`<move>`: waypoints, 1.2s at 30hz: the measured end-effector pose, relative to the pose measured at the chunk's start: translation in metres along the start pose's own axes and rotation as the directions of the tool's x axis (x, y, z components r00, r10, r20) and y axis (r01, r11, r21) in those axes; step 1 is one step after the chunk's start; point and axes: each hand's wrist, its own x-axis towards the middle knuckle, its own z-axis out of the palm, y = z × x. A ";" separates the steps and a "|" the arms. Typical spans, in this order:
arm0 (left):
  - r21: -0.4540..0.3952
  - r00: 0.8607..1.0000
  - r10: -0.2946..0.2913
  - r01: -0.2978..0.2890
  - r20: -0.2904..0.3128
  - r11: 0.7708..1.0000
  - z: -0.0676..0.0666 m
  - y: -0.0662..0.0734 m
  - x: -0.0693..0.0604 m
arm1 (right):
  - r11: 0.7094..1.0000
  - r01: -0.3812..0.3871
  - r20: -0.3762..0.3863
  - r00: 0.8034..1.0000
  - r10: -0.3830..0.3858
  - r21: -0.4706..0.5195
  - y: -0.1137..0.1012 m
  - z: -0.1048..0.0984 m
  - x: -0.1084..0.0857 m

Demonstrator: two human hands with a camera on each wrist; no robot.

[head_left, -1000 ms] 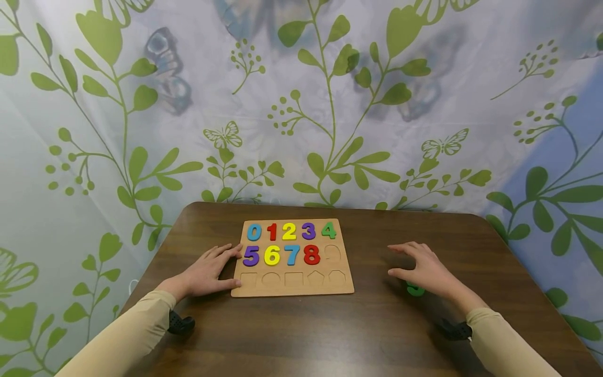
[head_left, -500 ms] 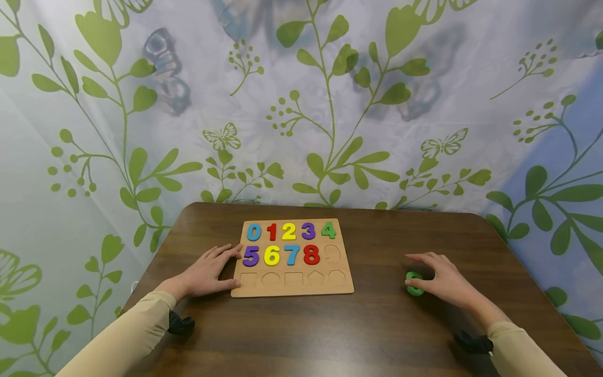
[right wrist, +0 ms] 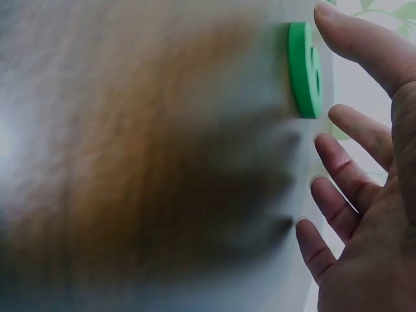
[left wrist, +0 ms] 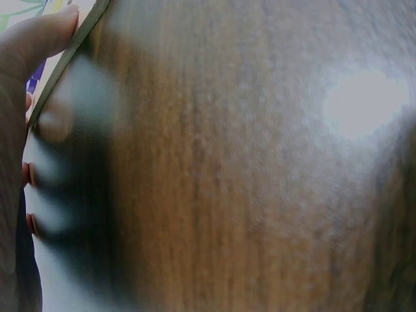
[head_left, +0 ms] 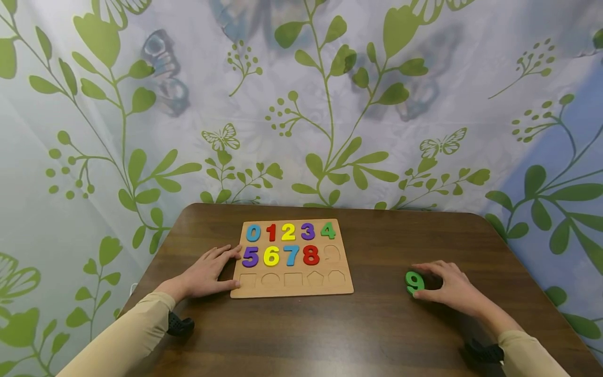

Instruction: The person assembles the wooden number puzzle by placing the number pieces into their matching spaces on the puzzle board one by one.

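A wooden number puzzle board [head_left: 281, 291] lies on the table in the head view. Coloured numerals 0 to 8 fill its top two rows, with a bare recess at the right of the second row. My left hand [head_left: 203, 273] rests at the board's left edge, fingers spread and thumb on the rim. To the right, a green number nine [head_left: 421, 284] lies on the table. My right hand [head_left: 453, 289] is around it, thumb on the near side and index finger on the far side. In the right wrist view, the fingers appear apart from the green nine [right wrist: 301, 71].
Below the numerals, the board has a row of bare shape recesses, including a pentagon recess [head_left: 316, 278]. The brown table [head_left: 311, 335] ends at a patterned cloth backdrop [head_left: 292, 152]. Black wrist devices sit under both forearms.
My right hand has moved right and toward me, from above the nine to around it, uncovering the nine. My left hand stays at the board's edge.
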 end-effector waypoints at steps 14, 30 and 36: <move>0.007 1.000 0.002 -0.002 0.001 1.000 0.001 -0.001 0.000 | 1.000 -0.011 -0.021 1.000 0.011 0.012 0.010 0.007 -0.004; 0.005 1.000 -0.001 0.001 0.000 1.000 0.001 0.001 0.000 | 1.000 -0.008 -0.035 0.999 0.007 -0.002 0.009 0.009 -0.006; 0.005 1.000 0.003 -0.003 -0.009 1.000 0.001 0.001 0.000 | 1.000 -0.005 -0.046 0.999 0.004 -0.010 0.010 0.010 -0.006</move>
